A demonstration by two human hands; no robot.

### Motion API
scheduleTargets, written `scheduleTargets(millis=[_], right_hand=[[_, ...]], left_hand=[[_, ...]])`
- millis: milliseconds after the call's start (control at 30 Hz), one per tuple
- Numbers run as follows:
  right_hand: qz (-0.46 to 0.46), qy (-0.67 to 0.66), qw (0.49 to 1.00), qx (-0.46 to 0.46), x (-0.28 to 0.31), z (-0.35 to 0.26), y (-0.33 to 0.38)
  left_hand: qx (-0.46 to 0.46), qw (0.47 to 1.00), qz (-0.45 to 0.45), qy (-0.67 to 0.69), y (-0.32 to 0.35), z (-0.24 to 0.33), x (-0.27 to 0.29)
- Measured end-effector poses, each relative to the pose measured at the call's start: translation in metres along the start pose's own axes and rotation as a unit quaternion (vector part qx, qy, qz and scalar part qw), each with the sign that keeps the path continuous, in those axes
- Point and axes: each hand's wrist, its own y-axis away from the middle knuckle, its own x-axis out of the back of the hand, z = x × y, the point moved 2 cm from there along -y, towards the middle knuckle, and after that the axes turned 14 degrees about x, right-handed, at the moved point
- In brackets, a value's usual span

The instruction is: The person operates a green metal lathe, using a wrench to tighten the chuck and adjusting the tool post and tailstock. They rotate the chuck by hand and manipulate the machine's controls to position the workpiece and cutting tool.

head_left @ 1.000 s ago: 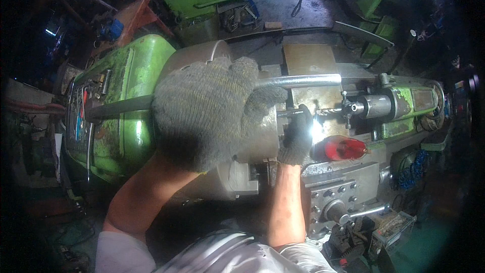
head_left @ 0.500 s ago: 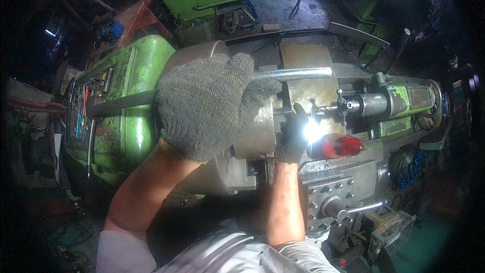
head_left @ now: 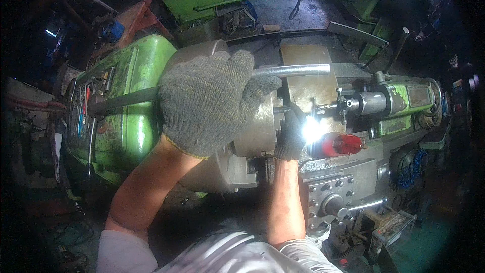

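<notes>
Bar (head_left: 290, 70) lies across the chuck (head_left: 255, 131), left hand (head_left: 207, 102) closed around it; right hand (head_left: 290, 136) touches the chuck face, its grip I cannot tell

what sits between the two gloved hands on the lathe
In the head view, the round steel chuck lies between the left hand and the right hand.

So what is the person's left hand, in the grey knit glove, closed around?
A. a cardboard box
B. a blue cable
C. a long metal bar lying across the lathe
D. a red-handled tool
C: the left hand wraps over the long metal bar, which sticks out on both sides of the glove above the lathe's big round chuck.
</notes>
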Motion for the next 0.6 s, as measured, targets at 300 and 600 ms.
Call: scheduleTargets(millis=[300,600], right_hand=[[-0.017,0.012,0.998,0.065,0.003,0.009,0.000],[-0.049,0.227,0.904,0.359,0.027,0.038,-0.008]], left_hand=[[0.046,0.997,-0.047,0.041,0.010,-0.003,0.000],[-0.151,0.975,-0.079,0.144,-0.047,-0.024,0.004]])
